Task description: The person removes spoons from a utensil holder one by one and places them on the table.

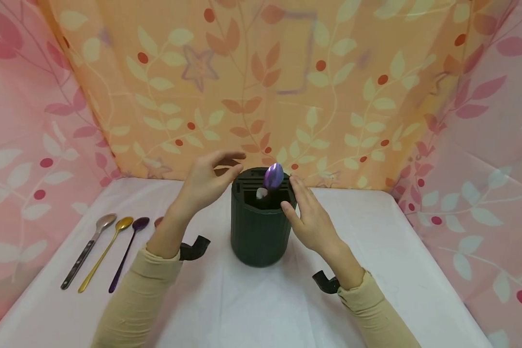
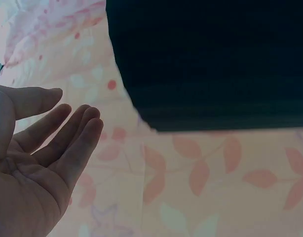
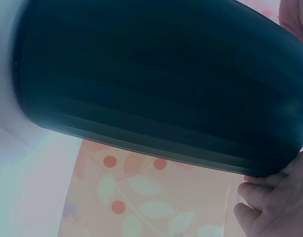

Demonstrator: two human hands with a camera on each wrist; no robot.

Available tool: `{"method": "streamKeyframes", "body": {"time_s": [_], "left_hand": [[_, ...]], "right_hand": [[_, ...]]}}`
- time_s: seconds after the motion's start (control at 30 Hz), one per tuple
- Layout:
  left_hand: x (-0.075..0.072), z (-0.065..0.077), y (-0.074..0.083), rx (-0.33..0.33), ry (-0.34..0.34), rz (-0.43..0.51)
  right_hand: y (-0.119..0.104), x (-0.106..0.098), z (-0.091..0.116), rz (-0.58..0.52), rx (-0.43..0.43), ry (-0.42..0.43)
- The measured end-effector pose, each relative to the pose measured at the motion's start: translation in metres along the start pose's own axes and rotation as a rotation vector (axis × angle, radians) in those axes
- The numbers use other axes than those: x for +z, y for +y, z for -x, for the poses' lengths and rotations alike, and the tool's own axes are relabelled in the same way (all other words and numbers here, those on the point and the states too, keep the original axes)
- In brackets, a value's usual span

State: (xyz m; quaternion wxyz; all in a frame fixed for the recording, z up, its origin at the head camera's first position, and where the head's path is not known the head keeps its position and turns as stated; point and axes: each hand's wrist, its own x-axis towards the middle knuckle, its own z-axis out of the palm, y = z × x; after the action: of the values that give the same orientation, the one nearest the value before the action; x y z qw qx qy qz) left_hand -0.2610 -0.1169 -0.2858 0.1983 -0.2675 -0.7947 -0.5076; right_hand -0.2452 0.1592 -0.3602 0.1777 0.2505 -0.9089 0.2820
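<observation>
A dark cylindrical holder (image 1: 261, 237) stands at the centre of the head view, between both hands. The left hand (image 1: 209, 181), fingers loosely bent and gripping nothing, hovers just beside its upper left rim. The right hand (image 1: 311, 217), fingers extended, rests against its upper right side. A shiny purple spoon (image 1: 274, 176) rises from the holder, its handle hidden inside; a small pale shape (image 1: 261, 193) beside it is unclear. At lower left, the left forearm (image 1: 167, 234) mostly covers a reddish utensil (image 1: 158, 221).
</observation>
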Motion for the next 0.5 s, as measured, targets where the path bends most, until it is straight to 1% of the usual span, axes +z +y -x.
{"method": "streamKeyframes", "body": {"time_s": [0.07,0.13,0.2,0.33,0.5], "left_hand": [[0.009,-0.005,0.003,0.012,-0.029,0.003],[0.017,-0.01,0.005,0.024,-0.058,-0.014],[0.025,-0.015,0.006,0.022,-0.086,-0.037],[0.035,-0.024,0.004,-0.009,-0.137,-0.074],[0.043,-0.031,0.002,-0.043,-0.204,-0.07]], "right_hand": [[0.0,0.0,0.0,0.0,-0.003,0.002],[0.0,0.001,-0.001,-0.001,-0.008,0.006],[0.001,0.001,-0.001,-0.002,-0.01,0.006],[0.002,0.0,-0.001,-0.008,-0.017,0.006],[0.003,0.0,0.0,-0.009,-0.018,0.007]]}}
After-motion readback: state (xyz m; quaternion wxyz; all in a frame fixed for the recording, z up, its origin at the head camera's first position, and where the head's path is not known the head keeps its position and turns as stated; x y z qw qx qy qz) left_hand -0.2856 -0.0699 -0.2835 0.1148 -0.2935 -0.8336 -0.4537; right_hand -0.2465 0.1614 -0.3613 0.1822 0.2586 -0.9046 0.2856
